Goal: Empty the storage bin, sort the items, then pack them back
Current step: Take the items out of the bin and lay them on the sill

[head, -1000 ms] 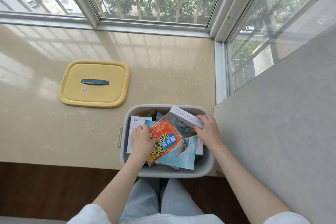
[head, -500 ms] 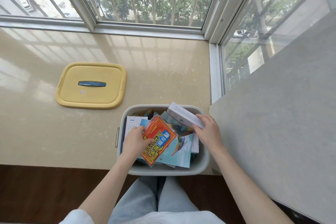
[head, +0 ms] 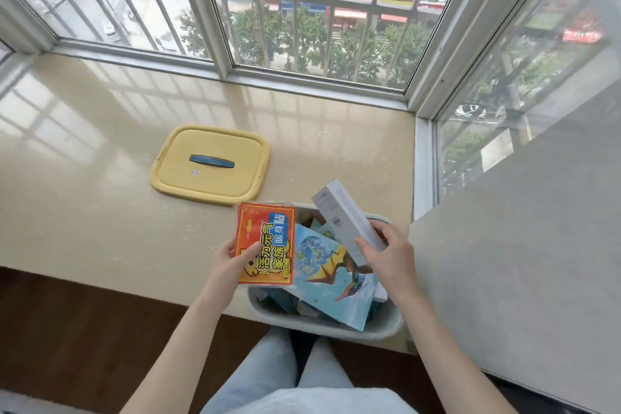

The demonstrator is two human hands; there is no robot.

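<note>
The grey bin [head: 322,329] is sitting at the beige ledge's [head: 84,195] near edge, above a dark wood floor [head: 84,329]. Over it the left hand [head: 223,262] is gripping a red packet [head: 265,242] and the right hand [head: 389,255] a white box [head: 342,215], the two held apart. Beyond, the yellow lid [head: 208,178] is lying flat before barred windows [head: 302,10].

The blue dinosaur picture book [head: 332,265] covers whatever's deeper in the grey plastic bin [head: 386,326]; print on the white cardboard box [head: 342,222] is too tiny.

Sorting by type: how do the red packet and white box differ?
The red packet is flat and brightly printed; the white box is a long, plain carton. The left hand pinches the packet's edge; the right hand grips the box's lower end. Both are held over the bin.
</note>
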